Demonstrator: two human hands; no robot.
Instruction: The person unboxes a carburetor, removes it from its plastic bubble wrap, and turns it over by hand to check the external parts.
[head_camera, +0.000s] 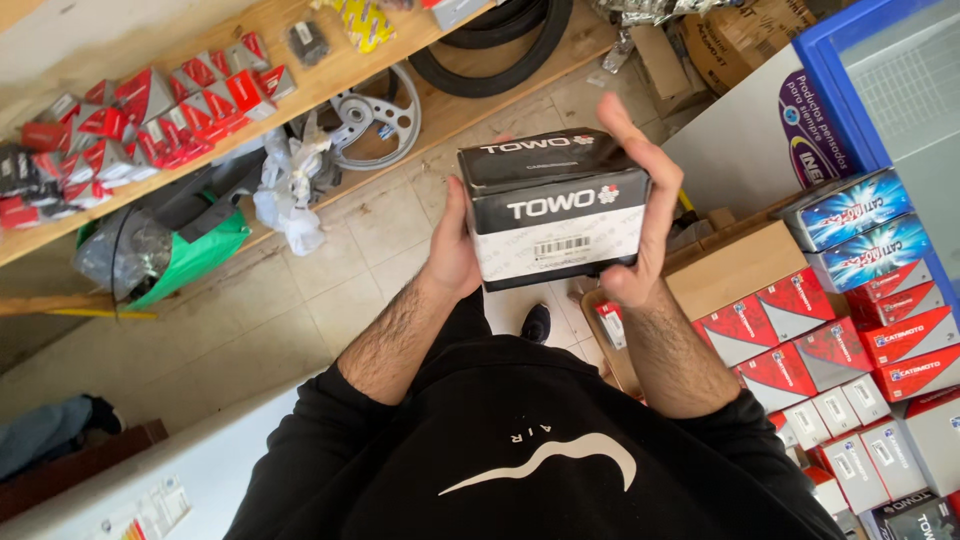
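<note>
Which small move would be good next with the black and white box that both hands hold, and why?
Probably lower the black and white box toward the stacked red and white boxes on the right. Left hand and right hand clasp its two sides in the air, well above the floor, so nothing supports it from below.

Black-and-white box: glossy printed cardboard. Shelf: bare, matt wood with visible grain. Sprocket: dull silver metal. Tyre: matt black rubber. Floor: smooth beige tile. Bag: crinkled clear plastic. Sweatshirt: matt black cloth. Red-and-white boxes: glossy card.
</note>
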